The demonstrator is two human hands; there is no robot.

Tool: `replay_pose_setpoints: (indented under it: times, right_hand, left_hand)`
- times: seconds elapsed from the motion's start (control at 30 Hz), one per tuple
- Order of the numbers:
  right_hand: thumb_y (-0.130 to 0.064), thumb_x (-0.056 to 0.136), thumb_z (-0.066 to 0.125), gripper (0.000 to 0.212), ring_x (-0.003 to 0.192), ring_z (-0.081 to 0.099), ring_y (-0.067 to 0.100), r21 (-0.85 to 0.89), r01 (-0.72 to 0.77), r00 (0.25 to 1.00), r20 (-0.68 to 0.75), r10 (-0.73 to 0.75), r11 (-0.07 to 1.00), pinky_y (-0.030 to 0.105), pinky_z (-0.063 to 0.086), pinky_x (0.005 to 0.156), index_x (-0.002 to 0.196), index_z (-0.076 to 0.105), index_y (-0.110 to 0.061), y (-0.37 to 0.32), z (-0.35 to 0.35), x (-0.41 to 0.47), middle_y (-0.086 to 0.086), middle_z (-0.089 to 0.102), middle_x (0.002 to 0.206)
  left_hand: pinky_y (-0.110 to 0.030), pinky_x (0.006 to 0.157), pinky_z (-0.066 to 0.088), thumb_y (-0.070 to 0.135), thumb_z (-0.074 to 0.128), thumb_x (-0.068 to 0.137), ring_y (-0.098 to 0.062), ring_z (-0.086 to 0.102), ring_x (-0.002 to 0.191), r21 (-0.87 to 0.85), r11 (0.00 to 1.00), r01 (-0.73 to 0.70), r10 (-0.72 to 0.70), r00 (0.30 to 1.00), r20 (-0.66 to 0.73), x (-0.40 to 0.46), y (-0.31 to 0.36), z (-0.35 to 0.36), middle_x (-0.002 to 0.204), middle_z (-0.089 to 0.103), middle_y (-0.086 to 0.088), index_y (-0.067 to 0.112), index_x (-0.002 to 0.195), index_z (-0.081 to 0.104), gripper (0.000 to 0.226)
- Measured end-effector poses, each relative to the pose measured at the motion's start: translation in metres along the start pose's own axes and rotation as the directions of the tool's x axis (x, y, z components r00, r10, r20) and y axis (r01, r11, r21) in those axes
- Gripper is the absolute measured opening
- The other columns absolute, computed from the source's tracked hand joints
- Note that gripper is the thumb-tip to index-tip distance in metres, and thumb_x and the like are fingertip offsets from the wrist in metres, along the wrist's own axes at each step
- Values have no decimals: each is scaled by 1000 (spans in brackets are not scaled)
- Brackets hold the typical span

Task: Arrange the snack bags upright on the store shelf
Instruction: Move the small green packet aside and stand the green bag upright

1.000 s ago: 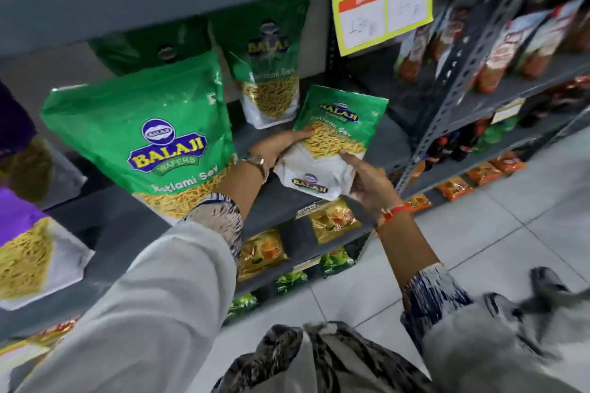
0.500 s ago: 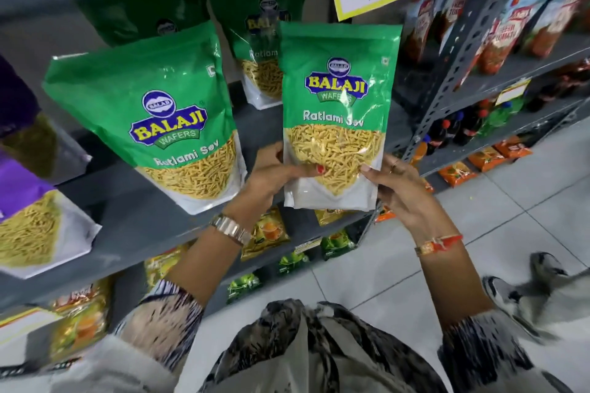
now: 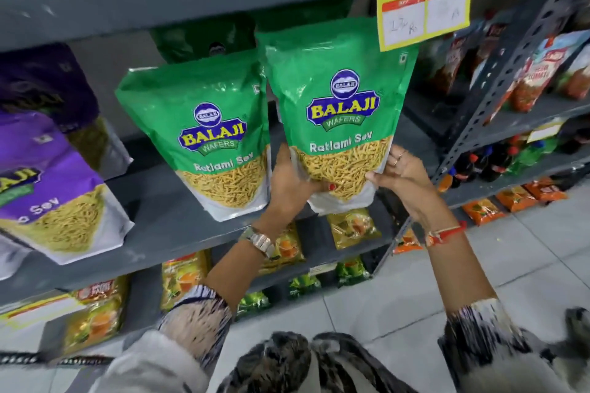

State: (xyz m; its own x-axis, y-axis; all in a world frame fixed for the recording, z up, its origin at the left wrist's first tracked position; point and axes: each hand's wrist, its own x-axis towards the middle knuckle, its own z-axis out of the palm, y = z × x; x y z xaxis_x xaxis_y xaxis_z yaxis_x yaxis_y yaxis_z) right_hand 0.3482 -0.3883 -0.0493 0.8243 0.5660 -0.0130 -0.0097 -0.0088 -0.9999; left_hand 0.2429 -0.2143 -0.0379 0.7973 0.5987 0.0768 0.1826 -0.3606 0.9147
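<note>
– What premises am I seeing?
– A shop: grey metal shelf [image 3: 178, 226] under my fingers [image 3: 322, 187], a "Super Market" price tag [image 3: 424, 0] above them, bottled drinks [image 3: 491, 163] to their right.

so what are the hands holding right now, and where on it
Both the left hand and right hand grip one green Ratlami Sev bag by its lower side edges.

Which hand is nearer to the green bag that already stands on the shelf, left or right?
Left. The left hand grips the held bag on the side right beside the standing green bag. The right hand is on the held bag's far side.
</note>
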Motion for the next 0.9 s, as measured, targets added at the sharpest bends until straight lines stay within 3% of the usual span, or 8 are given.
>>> replay_pose_setpoints:
  times: [0.1,0.23,0.33,0.47,0.57,0.63,0.73,0.9]
  right_hand:
    - [15,76,62,52,95,63,3,-58,36,998,49,-33,998,25,51,92,119,49,-10,-2,4,29,-4,63,106]
    - [13,77,63,54,105,59,12,-117,17,995,102,-6,993,40,45,103,126,46,-3,13,6,54,7,61,117]
    - [9,79,63,59,115,56,15,-121,4,990,138,13,993,39,43,106,132,42,-3,18,5,64,11,57,129]
    - [3,79,65,60,120,52,17,-115,-20,983,181,41,993,33,45,103,134,41,-7,23,-1,72,8,58,129]
    - [-2,76,71,65,118,53,17,-98,-35,970,234,58,995,21,48,92,133,41,-13,27,-1,74,0,60,122]
    - [-4,74,74,68,120,52,18,-90,-10,972,232,31,996,28,48,97,132,41,-16,32,-1,76,2,59,126]
    - [-3,72,75,69,123,51,22,-53,8,975,222,4,999,40,45,103,130,41,-17,36,-3,81,6,57,129]
    - [-2,74,73,71,121,52,20,-26,15,969,248,-8,1000,37,45,102,133,39,-19,38,-8,84,3,57,126]
  left_hand:
    - [-12,74,32,9,85,58,-13,43,106,-3,1000,-30,29,997,-66,12,-4,5,114,42,3,-3,129,30,91]
    - [-15,88,39,10,86,56,-10,46,110,-22,1000,-8,6,996,-94,22,-17,9,122,53,-7,4,124,36,85]
    - [-7,89,37,8,85,58,-9,46,116,-45,999,5,-9,995,-102,25,-21,14,123,52,0,2,126,34,85]
    - [-35,104,39,19,84,60,-21,45,123,-34,998,51,-54,994,-95,25,-30,19,132,50,-10,4,129,35,86]
    - [-34,95,46,22,82,64,-27,54,118,-62,991,119,-125,988,-95,24,-39,24,127,59,-14,4,129,43,78]
    - [-33,91,48,21,81,64,-29,58,113,-61,989,137,-143,984,-105,26,-41,28,122,63,-16,4,123,50,69]
    - [-41,99,47,18,81,64,-26,59,113,-92,985,146,-155,983,-94,28,-37,32,123,63,-14,6,121,50,66]
    - [-43,102,45,21,82,64,-22,57,115,-137,980,144,-154,986,-69,30,-42,36,126,62,-11,13,124,48,69]
